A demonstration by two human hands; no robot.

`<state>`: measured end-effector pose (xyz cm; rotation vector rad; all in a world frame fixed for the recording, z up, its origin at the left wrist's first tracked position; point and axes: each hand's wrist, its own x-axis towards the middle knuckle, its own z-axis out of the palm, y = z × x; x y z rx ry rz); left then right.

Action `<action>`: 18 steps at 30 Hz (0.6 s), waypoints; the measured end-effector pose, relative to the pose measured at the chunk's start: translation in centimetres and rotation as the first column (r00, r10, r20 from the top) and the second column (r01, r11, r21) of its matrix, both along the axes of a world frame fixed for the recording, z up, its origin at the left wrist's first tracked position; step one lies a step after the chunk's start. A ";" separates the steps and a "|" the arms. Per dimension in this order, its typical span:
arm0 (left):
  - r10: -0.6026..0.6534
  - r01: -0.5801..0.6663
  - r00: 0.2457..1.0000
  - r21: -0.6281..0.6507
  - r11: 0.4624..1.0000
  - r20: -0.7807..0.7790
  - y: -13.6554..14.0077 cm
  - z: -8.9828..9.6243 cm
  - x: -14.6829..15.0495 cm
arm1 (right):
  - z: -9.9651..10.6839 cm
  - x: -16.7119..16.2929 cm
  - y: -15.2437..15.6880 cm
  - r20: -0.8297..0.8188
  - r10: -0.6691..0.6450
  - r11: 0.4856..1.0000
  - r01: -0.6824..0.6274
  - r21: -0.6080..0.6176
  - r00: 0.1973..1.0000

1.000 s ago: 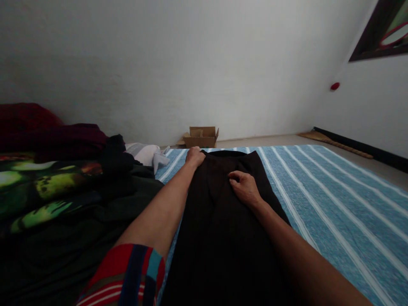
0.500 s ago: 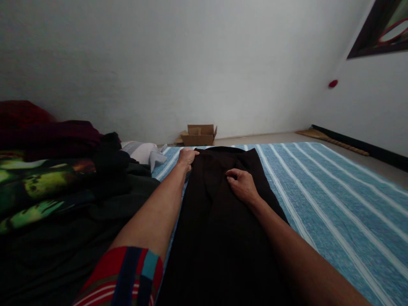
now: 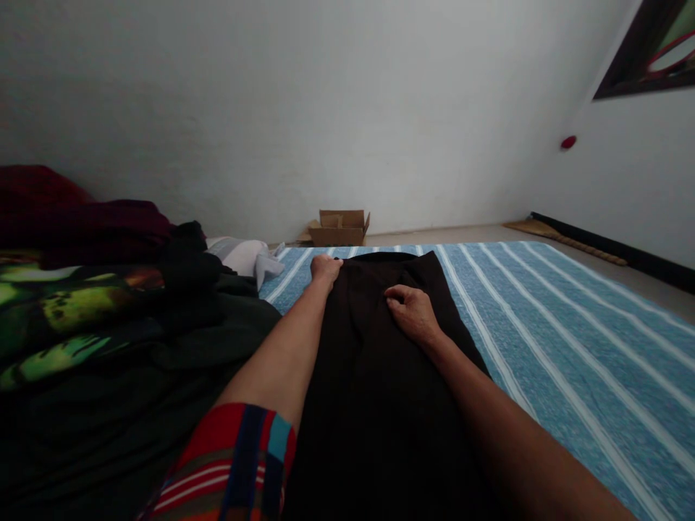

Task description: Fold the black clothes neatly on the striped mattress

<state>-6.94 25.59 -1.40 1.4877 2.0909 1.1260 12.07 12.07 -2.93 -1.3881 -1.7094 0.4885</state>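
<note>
Head view: your dark garment (image 3: 380,376) lies flat lengthwise on the blue striped mat (image 3: 570,325), far edge near the mat's end. Looks like soft, limp, light cloth, so expect it to slump and crease, not hold shape; take it at corners or edges. Left hand (image 3: 324,268) sits curled on the far-left corner, apparently pinching the edge. Right hand (image 3: 413,312) has its fingers curled, bunching fabric mid-panel. Clothes pile (image 3: 108,304) lies left, cardboard box (image 3: 340,227) by the wall.

Dim room, soft shadows, stretched edges
</note>
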 end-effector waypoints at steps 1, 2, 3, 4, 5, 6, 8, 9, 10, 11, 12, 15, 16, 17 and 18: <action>0.006 -0.007 0.999 -0.011 1.000 -0.053 0.0 0.0 0.1 | 0.0 0.0 0.0 0.002 -0.001 1.000 0.001 -0.002 1.000; 0.010 -0.012 0.994 -0.020 1.000 -0.105 -0.2 0.1 0.2 | 0.0 0.0 0.1 0.004 -0.002 1.000 0.002 -0.004 1.000; 0.013 -0.018 0.988 -0.026 0.999 -0.155 -0.4 0.2 0.4 | 0.0 0.1 0.1 0.004 -0.002 1.000 0.002 -0.007 1.000; 0.017 -0.023 0.979 -0.027 0.999 -0.204 -0.7 0.4 0.5 | 0.1 0.1 0.1 0.004 -0.001 1.000 0.002 -0.010 1.000; 0.017 -0.023 0.968 -0.021 1.000 -0.252 -1.1 0.7 0.7 | 0.3 0.2 0.1 0.003 0.000 1.000 0.000 -0.013 1.000; 0.013 -0.017 0.954 -0.011 1.000 -0.300 -1.6 0.9 0.9 | 0.5 0.2 0.1 0.001 0.004 1.000 -0.004 -0.015 1.000; -0.014 0.022 0.919 0.017 1.000 -0.393 -2.8 1.6 1.4 | 1.2 0.3 -0.2 -0.002 0.017 1.000 -0.017 -0.011 1.000; -0.035 0.054 0.899 0.030 0.998 -0.437 -3.6 2.1 1.6 | 1.6 0.4 -0.4 -0.001 0.025 1.000 -0.025 -0.006 1.000; -0.062 0.092 0.877 0.040 0.995 -0.477 -4.5 2.5 1.9 | 2.1 0.6 -0.7 0.003 0.034 0.999 -0.034 0.001 0.999; -0.093 0.135 0.853 0.045 0.990 -0.513 -5.4 2.9 2.2 | 2.7 0.7 -1.2 0.007 0.041 0.999 -0.041 0.008 0.999; -0.130 0.182 0.828 0.043 0.982 -0.545 -6.5 3.3 2.5 | 3.2 0.9 -1.8 0.013 0.047 0.999 -0.047 0.016 0.999; -0.280 0.344 0.745 -0.012 0.939 -0.606 -10.1 3.9 3.2 | 4.8 1.6 -4.7 0.063 0.094 0.994 -0.097 0.057 0.994; -0.334 0.395 0.714 -0.040 0.918 -0.615 -11.2 3.7 3.2 | 5.2 1.8 -6.1 0.091 0.119 0.989 -0.126 0.073 0.989; -0.383 0.438 0.685 -0.070 0.896 -0.619 -12.2 3.5 3.2 | 5.5 1.9 -7.7 0.127 0.147 0.984 -0.158 0.084 0.981; -0.424 0.469 0.661 -0.099 0.877 -0.619 -13.1 3.0 3.1 | 5.8 2.1 -9.4 0.167 0.178 0.977 -0.194 0.090 0.970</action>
